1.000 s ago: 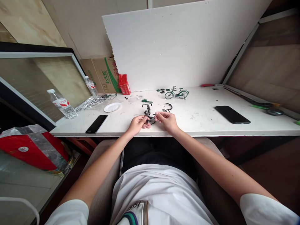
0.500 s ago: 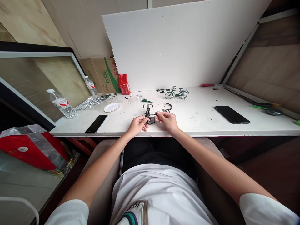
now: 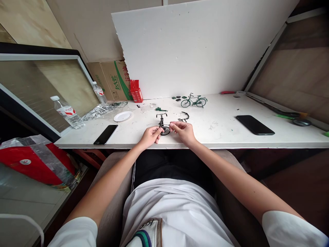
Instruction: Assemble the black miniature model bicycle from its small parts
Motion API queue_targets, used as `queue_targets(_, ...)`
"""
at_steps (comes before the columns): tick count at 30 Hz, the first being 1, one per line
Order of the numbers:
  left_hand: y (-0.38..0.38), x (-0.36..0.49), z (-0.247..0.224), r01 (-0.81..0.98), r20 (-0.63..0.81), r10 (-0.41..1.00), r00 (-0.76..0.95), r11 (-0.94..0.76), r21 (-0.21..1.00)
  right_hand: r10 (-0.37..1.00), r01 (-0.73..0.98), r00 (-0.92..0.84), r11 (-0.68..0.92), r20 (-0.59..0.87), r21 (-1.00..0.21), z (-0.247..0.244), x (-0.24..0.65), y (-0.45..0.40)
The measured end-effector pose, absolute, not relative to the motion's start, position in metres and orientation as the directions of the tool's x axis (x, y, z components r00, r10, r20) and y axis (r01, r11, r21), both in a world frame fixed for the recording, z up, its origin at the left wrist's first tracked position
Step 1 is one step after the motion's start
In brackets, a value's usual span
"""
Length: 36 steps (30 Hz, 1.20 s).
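Note:
A small black model bicycle [image 3: 161,120] stands upright near the front edge of the table, its handlebar toward the back and one spoked wheel turned to the right. My left hand [image 3: 151,134] is closed in a pinch on the lower part of this bicycle from the left. On the other side, the fingertips of my right hand [image 3: 183,131] are pinched together by the wheel, around a thin dark rod-like piece too small to name. Just behind my right hand lie a curved black part [image 3: 185,115] and a small rack-like piece. A green part [image 3: 159,109] rests behind the handlebar.
A green model bicycle [image 3: 194,101] stands farther back, beside several small dark pieces. Phones lie at the left [image 3: 106,134] and right [image 3: 255,125]. A white plate [image 3: 122,116], plastic wrapping [image 3: 99,110], water bottles [image 3: 67,112] and a red box [image 3: 136,91] are at the left.
My right fingertips have shifted slightly left, closer to the black bicycle's wheel. My left hand keeps its grip, and the view has tilted a little.

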<state>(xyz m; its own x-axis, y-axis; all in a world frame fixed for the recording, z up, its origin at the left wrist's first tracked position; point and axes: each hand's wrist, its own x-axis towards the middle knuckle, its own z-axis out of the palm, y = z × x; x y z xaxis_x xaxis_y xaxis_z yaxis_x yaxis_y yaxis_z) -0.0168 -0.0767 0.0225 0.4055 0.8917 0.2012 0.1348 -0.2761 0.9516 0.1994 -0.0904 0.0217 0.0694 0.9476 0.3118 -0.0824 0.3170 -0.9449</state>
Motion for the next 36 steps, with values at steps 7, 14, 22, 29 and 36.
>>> queue_targets(7, -0.0765, -0.018, 0.0257, 0.087, 0.193, 0.881, 0.432, -0.253, 0.964, 0.936, -0.07, 0.062, 0.35, 0.346, -0.934, 0.0175, 0.2013, -0.0885)
queue_targets(14, -0.0782, -0.0197, 0.0295, 0.066, 0.178, 0.876, 0.447, -0.231, 0.971, 0.925, -0.023, 0.063, 0.377, 0.375, -0.926, 0.0197, 0.2002, -0.0919)
queue_targets(22, -0.0764, -0.019, 0.0302, 0.041, 0.166, 0.884, 0.438, -0.204, 0.978, 0.951, -0.116, 0.015, 0.308, 0.308, -0.944, 0.0263, 0.1978, -0.0955)
queue_targets(29, -0.0785, -0.0184, 0.0308, 0.058, 0.168, 0.885, 0.435, -0.214, 0.975, 0.947, -0.081, 0.01, 0.32, 0.321, -0.944, 0.027, 0.1972, -0.0966)
queue_targets(36, -0.0757, -0.0207, 0.025, 0.092, 0.16, 0.886, 0.435, -0.221, 0.971, 0.943, -0.076, -0.008, 0.332, 0.334, -0.94, 0.0249, 0.1978, -0.0945)
